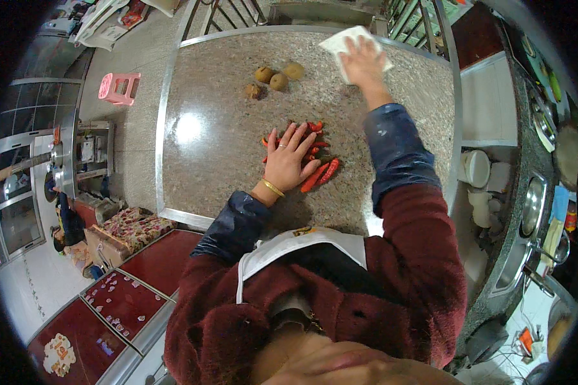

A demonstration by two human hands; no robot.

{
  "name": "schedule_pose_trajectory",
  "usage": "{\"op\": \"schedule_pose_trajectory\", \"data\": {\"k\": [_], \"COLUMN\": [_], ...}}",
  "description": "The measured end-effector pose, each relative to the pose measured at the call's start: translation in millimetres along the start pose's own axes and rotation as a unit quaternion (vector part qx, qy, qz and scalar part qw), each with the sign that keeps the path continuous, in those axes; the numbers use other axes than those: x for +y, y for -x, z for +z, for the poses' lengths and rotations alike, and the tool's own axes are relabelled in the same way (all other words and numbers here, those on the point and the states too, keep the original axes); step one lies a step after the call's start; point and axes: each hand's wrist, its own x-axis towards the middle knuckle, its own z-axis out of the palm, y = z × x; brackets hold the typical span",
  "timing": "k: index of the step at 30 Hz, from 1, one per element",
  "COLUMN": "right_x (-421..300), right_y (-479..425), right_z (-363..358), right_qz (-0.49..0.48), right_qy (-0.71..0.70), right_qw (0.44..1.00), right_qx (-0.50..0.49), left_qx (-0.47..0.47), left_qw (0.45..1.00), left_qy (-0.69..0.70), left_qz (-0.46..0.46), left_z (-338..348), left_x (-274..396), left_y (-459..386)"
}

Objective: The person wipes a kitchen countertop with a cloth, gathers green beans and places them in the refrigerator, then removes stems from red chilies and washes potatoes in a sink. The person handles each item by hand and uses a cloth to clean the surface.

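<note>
My left hand (288, 163) lies palm down with fingers spread over a bunch of red chili peppers (314, 153) on the speckled stone tabletop (212, 168). Its palm hides part of the bunch, and two larger peppers (321, 175) show beside the thumb. A gold bangle (272, 188) circles the left wrist. At the far right part of the table, my right hand (363, 60) holds a white cloth (339, 44) pressed flat against the stone. Several round brown fruits or tubers (279, 82) sit together beyond my left hand; one looks rough and shrivelled.
A metal rim (161, 144) borders the table. On the floor to the left stands a pink plastic stool (119, 89). A counter with a steel sink (510, 274) runs along the right, with a white bucket (475, 168) beside it. Red-topped cabinets (149, 260) are at lower left.
</note>
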Motion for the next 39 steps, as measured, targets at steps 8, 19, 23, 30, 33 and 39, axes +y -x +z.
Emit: {"op": "schedule_pose_trajectory", "data": {"k": [8, 19, 23, 30, 33, 39], "right_x": [178, 112, 71, -25, -56, -80], "right_y": [61, 281, 318, 303, 287, 272], "right_z": [-69, -126, -148, -156, -154, -129], "right_qz": [0.209, 0.079, 0.104, 0.014, -0.076, -0.085], "right_qy": [0.067, 0.031, -0.029, -0.229, -0.286, -0.301], "right_qw": [0.974, 0.994, 0.988, 0.973, 0.955, 0.947], "right_qx": [-0.054, -0.075, -0.113, 0.035, 0.005, -0.069], "left_qx": [0.005, 0.042, 0.035, 0.093, 0.108, 0.151], "left_qw": [1.000, 0.995, 0.996, 0.994, 0.991, 0.971], "left_qy": [0.005, 0.086, 0.079, 0.058, 0.074, 0.184], "left_qz": [-0.017, 0.019, 0.009, 0.011, 0.031, 0.032], "left_z": [1, 7, 6, 2, 3, -8], "left_x": [-2, -3, 6, 17, 19, 24], "left_y": [5, 16, 21, 33, 37, 27]}}
